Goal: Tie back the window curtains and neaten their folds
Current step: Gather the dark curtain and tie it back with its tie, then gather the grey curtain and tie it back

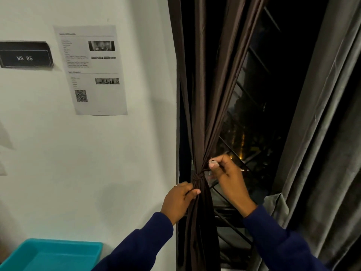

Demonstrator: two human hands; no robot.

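The brown curtain (203, 118) hangs at the window's left edge, gathered into a bundle whose long axis runs vertically, cinched by a knotted tie (197, 178); the left hand (180, 200) pinches the folds just below the knot, the nearer of the two; the right hand (227, 173), up and to the right, grips a tie end; the grey curtain (322, 124) hangs loose, well apart.

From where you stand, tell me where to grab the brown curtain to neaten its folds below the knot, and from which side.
Grip the brown curtain just under the knot, where the cloth is cinched narrow enough for one hand to close round. Come from the wall side, as the left hand does: the right hand and the window grille crowd the other side. Then probably stroke downward along the hanging pleats.
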